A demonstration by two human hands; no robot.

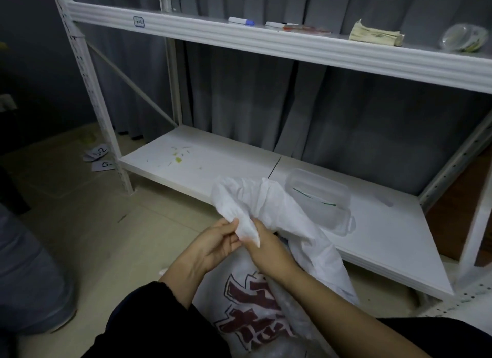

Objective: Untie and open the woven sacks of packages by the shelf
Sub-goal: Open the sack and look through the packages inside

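Observation:
A white woven sack (266, 312) with dark red printed characters stands on the floor between my arms. Its gathered top (247, 205) rises in a crumpled bunch in front of the lowest shelf. My left hand (215, 245) pinches the twisted neck of the sack from the left with thumb and fingers. My right hand (266, 247) grips the same neck from the right, its fingers curled round the fabric. No tie or cord shows; the hands hide that spot. What is inside the sack is hidden.
A white metal shelf rack (186, 165) stands just behind the sack. A clear plastic box (319, 200) sits on its lowest board. Markers (241, 21), a paper stack (375, 35) and a clear container (464, 38) lie on the upper board. Numbered paper labels (99, 157) lie on the floor at left.

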